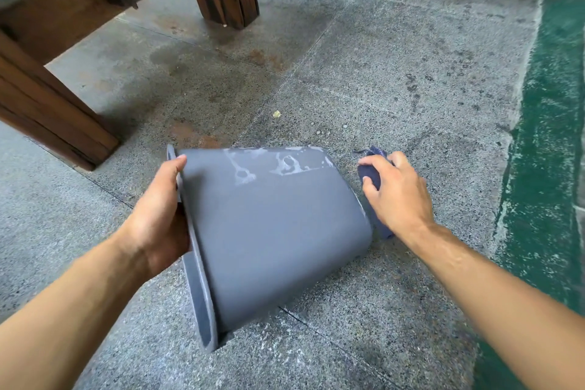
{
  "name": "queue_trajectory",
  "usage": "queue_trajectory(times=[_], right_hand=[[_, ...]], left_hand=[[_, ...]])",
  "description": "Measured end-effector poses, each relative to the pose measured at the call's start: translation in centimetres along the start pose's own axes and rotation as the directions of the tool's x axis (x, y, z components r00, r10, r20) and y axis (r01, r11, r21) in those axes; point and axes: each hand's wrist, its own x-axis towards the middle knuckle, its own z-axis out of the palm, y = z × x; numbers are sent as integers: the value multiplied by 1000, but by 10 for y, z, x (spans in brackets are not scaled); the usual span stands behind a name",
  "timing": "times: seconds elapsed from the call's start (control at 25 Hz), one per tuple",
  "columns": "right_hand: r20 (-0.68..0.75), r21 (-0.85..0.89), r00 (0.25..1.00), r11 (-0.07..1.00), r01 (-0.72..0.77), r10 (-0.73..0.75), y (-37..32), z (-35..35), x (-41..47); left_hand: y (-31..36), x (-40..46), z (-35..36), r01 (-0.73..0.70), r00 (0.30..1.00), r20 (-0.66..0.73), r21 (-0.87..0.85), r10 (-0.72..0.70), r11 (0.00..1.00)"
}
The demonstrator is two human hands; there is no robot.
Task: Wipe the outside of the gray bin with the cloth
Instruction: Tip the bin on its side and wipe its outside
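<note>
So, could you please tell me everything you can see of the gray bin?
The gray bin looks like matte plastic and lies on its side on the concrete floor, flared rim toward the left, closed base to the right. Whitish streaks mark its upper far side. The left hand grips the rim, thumb over its edge. The right hand holds a dark blue cloth at the base; actual contact cannot be told.

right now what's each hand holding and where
Left hand grips the gray bin at its rim; right hand holds the bunched cloth against the bin's base.
</note>
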Motion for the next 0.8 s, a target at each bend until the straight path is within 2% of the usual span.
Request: queue_trajectory(times=[0.16,0.28,0.44,0.6,0.8], right_hand=[[-39,269,996,959,90,-83,-29,-9,-2],[-61,458,993,881,116,-99,-71,-16,-8],[-90,589,980,784,194,-175,-136,-16,-25],[-127,629,959,726,276,-254,-181,-4,-42],[-116,554,950,776,303,-288,-189,12,-44]], left_hand=[[1,3,8,-40,997,-69,-72,35,997],[5,3,16,-65,997,-53,-148,58,987],[4,0,18,-69,997,20,-140,72,988],[6,-5,20,-128,987,81,-124,139,984],[1,-10,22,-185,979,71,-86,191,979]])
